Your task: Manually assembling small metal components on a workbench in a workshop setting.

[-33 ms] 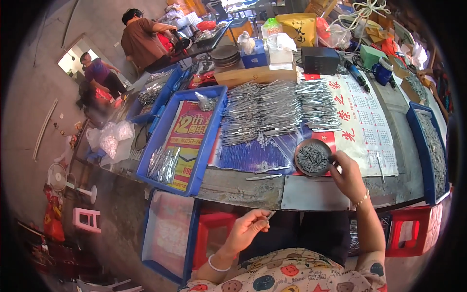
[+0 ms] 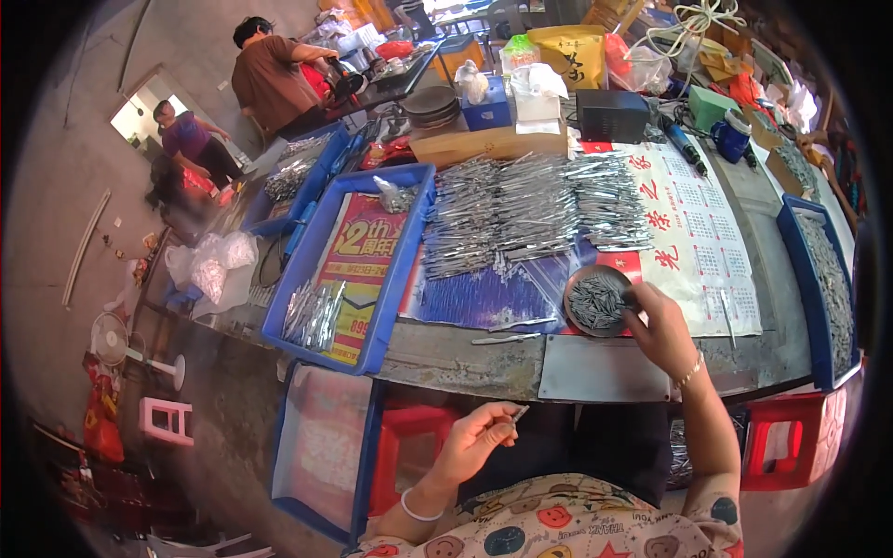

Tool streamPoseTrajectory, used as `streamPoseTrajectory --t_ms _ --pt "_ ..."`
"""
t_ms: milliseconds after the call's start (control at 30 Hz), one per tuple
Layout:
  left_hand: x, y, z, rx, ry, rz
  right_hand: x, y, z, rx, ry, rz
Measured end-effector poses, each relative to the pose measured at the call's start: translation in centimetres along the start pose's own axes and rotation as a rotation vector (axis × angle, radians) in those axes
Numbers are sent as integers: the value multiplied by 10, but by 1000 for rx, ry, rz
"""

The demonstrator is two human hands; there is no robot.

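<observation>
A wide fisheye camera worn on the head looks down and across a workbench (image 2: pixel 442 358) from its near side, close enough to catch the wearer's shirt (image 2: pixel 558 514) before the workbench's front edge, while a person in brown (image 2: pixel 272 79) beyond its far left corner appears small.

The right hand (image 2: pixel 665 330) was at a round brown bowl (image 2: pixel 574 282) of small dark-grey pieces (image 2: pixel 595 303); the left hand (image 2: pixel 474 442) pinched a short silvery piece (image 2: pixel 521 412). Beyond both hands lay slender silver metal strips (image 2: pixel 535 205).
</observation>
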State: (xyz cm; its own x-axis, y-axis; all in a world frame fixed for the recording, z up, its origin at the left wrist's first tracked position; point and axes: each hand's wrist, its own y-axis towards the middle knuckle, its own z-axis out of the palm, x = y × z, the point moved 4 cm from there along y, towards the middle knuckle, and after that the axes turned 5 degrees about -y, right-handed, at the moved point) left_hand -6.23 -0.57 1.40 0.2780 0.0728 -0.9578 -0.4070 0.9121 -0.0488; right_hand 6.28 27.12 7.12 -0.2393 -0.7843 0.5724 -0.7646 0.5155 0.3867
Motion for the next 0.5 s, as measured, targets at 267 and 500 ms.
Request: streamPoseTrajectory --t_ms 267,500 --pt "5 -17 5 -26 -51 -25 -22 41 39 171 -422 -77" --pt "12 -19 11 12 -38 -73 -32 52 58 220 -525 -52"
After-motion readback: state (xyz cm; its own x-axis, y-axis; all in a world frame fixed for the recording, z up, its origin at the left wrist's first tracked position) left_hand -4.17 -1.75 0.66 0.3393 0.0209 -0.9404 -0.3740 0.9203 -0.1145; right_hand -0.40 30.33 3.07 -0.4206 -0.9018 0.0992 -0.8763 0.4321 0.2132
